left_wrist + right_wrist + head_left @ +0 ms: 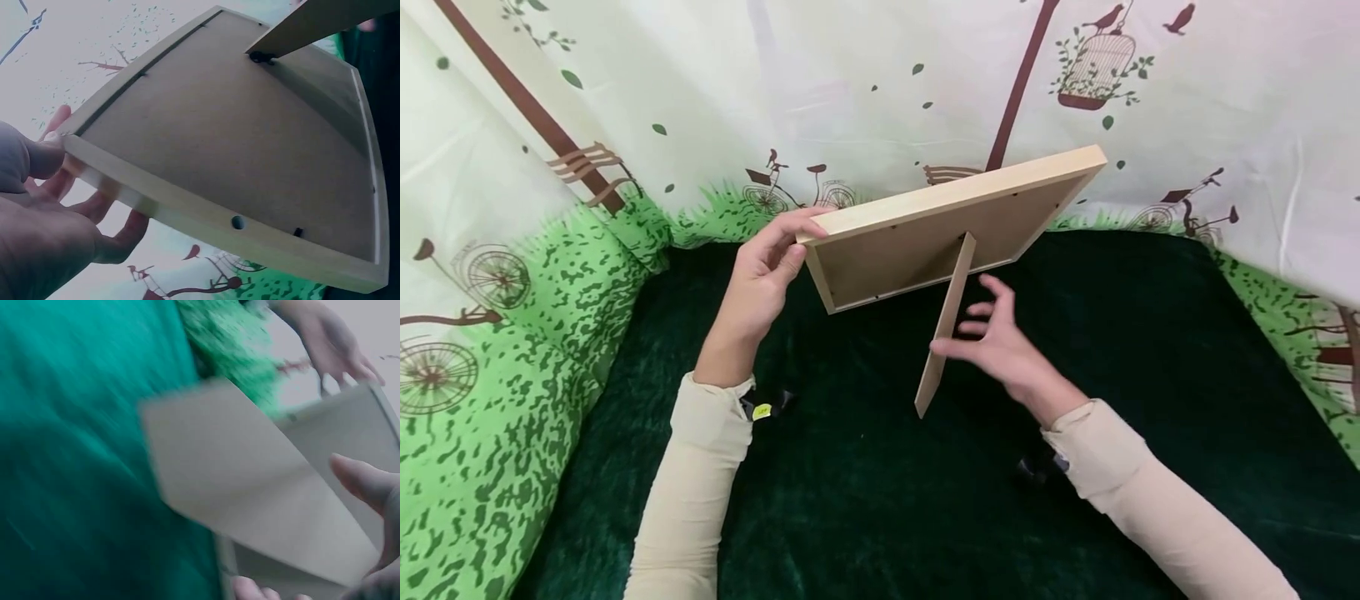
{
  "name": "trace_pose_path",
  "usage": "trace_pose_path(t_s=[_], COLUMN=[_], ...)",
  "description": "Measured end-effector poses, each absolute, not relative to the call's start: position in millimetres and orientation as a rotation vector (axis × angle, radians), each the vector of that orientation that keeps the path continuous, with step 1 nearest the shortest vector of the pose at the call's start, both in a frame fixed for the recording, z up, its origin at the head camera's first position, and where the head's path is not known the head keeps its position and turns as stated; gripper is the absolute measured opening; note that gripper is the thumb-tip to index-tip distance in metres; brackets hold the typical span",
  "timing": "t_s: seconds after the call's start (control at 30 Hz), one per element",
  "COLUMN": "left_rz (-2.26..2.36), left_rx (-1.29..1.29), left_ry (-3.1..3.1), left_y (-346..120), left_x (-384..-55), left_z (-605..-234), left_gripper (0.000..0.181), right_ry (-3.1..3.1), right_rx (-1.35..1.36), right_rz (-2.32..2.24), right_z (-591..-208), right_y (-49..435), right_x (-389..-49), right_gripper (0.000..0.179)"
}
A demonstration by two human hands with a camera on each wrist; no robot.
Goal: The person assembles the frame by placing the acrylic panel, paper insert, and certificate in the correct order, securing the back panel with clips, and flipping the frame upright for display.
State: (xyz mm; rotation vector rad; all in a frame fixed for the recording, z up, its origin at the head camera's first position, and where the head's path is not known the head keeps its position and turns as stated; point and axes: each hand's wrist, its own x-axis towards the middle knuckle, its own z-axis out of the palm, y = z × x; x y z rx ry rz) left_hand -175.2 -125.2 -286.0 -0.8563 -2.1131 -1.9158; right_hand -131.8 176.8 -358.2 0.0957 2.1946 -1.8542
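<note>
A light wooden picture frame (955,193) is held tilted above the cloth, its brown backing board (206,137) facing me. My left hand (758,279) grips the frame's left corner, thumb on the back edge and fingers along the outer side. From the middle of the backing, a flat easel leg (953,304) sticks out on a small black hinge (259,57). Around the leg sits my right hand (1006,343), thumb on one side and fingers spread on the other. In the right wrist view the thumb (359,478) overlaps the frame, beside the leg's edge.
Dark green velvety cloth (850,500) covers the surface below. Behind it hangs a pale curtain (820,83) printed with trees, bicycles and a birdcage, with green grass along its lower part. Small black tabs (299,232) stand along the frame's inner edge.
</note>
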Motion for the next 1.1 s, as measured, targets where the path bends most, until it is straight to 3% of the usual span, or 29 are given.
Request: trace_pose_path(t_s=[0.17,0.37,0.6,0.93,1.1], left_rz=[-1.639,-1.295,-1.352,-1.470,-1.610], left_rx=[-0.799,-0.575,-0.562,-0.321,-0.254], left_ry=[-2.337,-2.684,-2.819,-2.669,-2.554], left_y=[-137.4,-154.4,-149.6,-127.2,-122.2], left_x=[-166.4,-144.0,-135.2,-134.4,-141.6], left_z=[-272.4,-249.0,-245.3,-252.1,-256.7], left_gripper=[0.026,0.042,0.051,0.049,0.050], right_ry=[2.273,2.176,2.036,1.892,1.888], right_rx=[0.210,0.057,-0.190,-0.265,-0.222], right_rz=[-2.234,-2.307,-2.224,-2.360,-2.442], right_z=[-330.6,-313.0,-310.0,-310.9,-309.6], right_y=[213.7,258.7,276.8,285.1,288.2], right_x=[-150.5,-164.2,-170.1,-170.3,-167.2], right_gripper=[0.095,0.100,0.089,0.074,0.058])
